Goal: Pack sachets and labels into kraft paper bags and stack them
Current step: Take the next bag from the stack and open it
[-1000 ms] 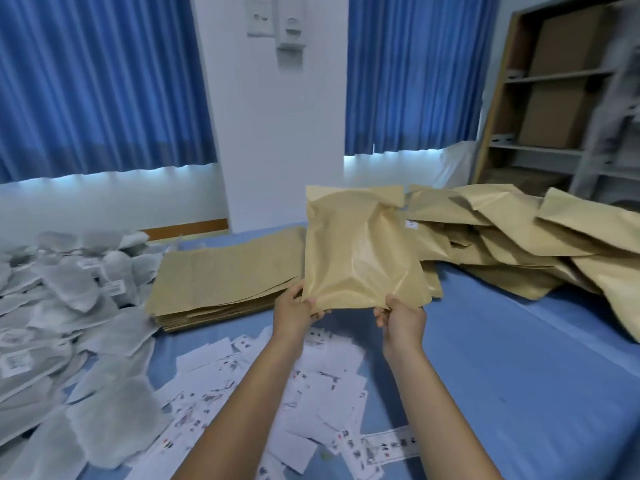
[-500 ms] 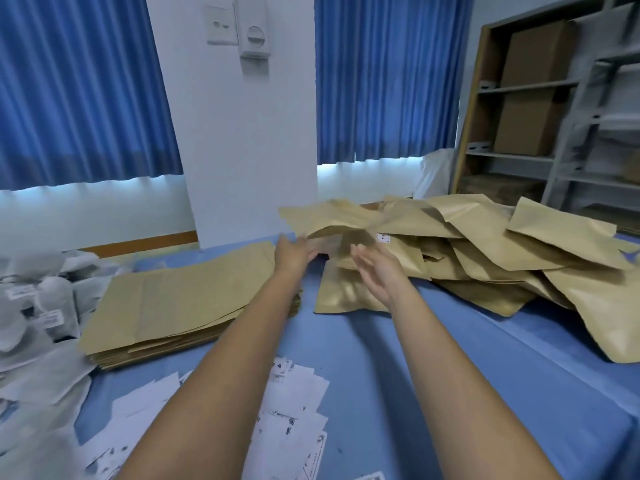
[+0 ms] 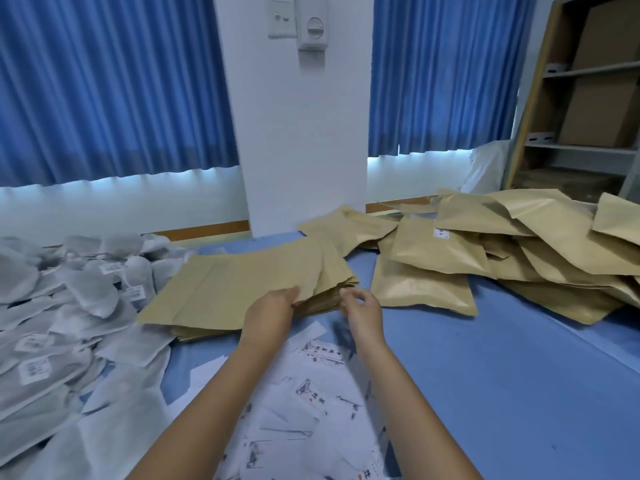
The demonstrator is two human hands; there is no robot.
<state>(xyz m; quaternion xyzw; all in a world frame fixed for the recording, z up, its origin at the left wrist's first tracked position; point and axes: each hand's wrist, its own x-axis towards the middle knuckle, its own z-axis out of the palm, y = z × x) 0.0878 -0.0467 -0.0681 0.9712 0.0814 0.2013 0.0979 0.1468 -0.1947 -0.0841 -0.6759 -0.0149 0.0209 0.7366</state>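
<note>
the left hand (image 3: pixel 273 308) is pinching the near corner of the top bag (image 3: pixel 242 285) on a stack of paper bags (image 3: pixel 197 336), while the right hand (image 3: pixel 362 306) is hovering just beside it, fingers loosely curled and seemingly empty. packed bags (image 3: pixel 485 247) are lying heaped at right.

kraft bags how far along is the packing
Done: a pile of filled bags lies at right. In hand: the left hand pinches the top bag of the flat empty stack; the right hand holds nothing. Left: many sachets and labels still unpacked.
</note>
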